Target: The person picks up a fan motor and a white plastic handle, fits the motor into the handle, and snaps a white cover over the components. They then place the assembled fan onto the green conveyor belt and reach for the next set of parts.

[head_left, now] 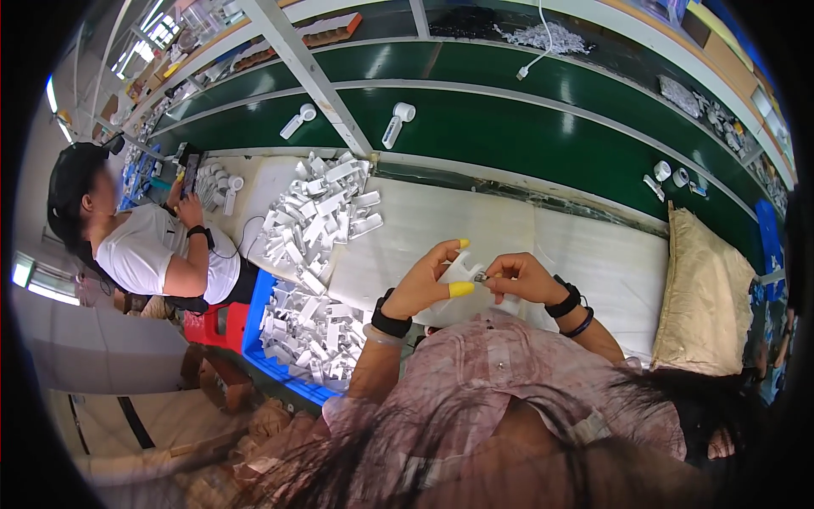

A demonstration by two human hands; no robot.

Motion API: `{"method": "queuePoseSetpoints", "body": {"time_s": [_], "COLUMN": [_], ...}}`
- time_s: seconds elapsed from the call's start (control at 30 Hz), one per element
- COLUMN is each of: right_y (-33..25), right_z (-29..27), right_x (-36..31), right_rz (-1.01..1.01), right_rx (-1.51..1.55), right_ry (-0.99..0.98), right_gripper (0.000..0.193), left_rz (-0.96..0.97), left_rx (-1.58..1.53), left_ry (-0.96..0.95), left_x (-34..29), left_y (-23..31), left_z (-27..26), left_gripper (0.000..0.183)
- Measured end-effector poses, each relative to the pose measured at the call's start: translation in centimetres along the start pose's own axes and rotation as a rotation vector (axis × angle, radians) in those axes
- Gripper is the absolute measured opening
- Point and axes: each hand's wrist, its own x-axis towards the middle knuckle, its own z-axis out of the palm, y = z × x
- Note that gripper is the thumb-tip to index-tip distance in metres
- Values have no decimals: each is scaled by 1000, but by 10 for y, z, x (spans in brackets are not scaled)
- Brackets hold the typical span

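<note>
My left hand (426, 284), with yellow finger cots on two fingertips, grips a small white plastic part (459, 271) over the white work surface (593, 263). My right hand (517, 276) pinches a small dark metal piece (482, 276) right against that part's side. Both wrists wear dark bands. A heap of similar white plastic parts (322, 216) lies on the table to the left of my hands.
A blue bin (271, 360) holding more white parts stands at the lower left. A green conveyor belt (526, 127) carries a few white parts behind the table. A tan cushion (708, 297) lies at right. A person in a white shirt (148, 250) sits at left.
</note>
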Motion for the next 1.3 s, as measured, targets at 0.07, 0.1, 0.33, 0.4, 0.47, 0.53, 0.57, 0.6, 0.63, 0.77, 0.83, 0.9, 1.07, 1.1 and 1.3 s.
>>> {"method": "queuePoseSetpoints", "body": {"time_s": [0.07, 0.1, 0.33, 0.4, 0.47, 0.53, 0.57, 0.6, 0.63, 0.77, 0.83, 0.9, 1.07, 1.1, 1.3], "right_y": [-6, -7, -11, -12, -9, -7, -7, -6, -5, -12, -11, -9, -6, -6, -8], "right_z": [4, 6, 24, 26, 26, 28, 28, 28, 28, 31, 33, 33, 30, 30, 31], "right_x": [-3, -3, 4, 3, 4, 4, 4, 4, 6, 8, 9, 9, 10, 11, 12], "right_rz": [5, 9, -575, -534, -543, -523, -534, -551, -568, -615, -621, -626, -651, -657, -788], "right_rx": [-98, -195, -857, -826, -808, -771, -768, -761, -752, -829, -810, -793, -794, -793, -860], "right_ry": [73, 149, 503, 580, 577, 606, 597, 611, 622, 585, 582, 584, 585, 579, 539], "right_gripper": [7, 8, 10, 11, 11, 12, 12, 13, 14, 14, 14, 14, 14, 14, 16], "left_rz": [-24, -47, -221, -179, -143, -143, -137, -86, -36, -94, -19, -40, -40, 43, 5], "left_rx": [-22, -42, -477, -260, -44, -180, -174, -220, -267, -334, -202, -98, -227, -265, -374], "left_ry": [77, 151, 218, 159, 111, 109, 119, 174, 229, 320, 258, 286, 267, 303, 375], "left_x": [0, 0, 1, 0, -4, -7, -7, -6, -6, -3, -3, -3, -1, 1, 5], "left_y": [-12, -15, -21, -23, -25, -28, -26, -23, -22, -31, -22, -11, -26, -28, -33], "left_z": [3, 2, 20, 25, 25, 21, 22, 23, 24, 20, 28, 35, 27, 28, 32], "left_gripper": [60, 52, 38, 38, 38, 39, 39, 42, 44, 46, 44, 40, 33, 31, 35]}}
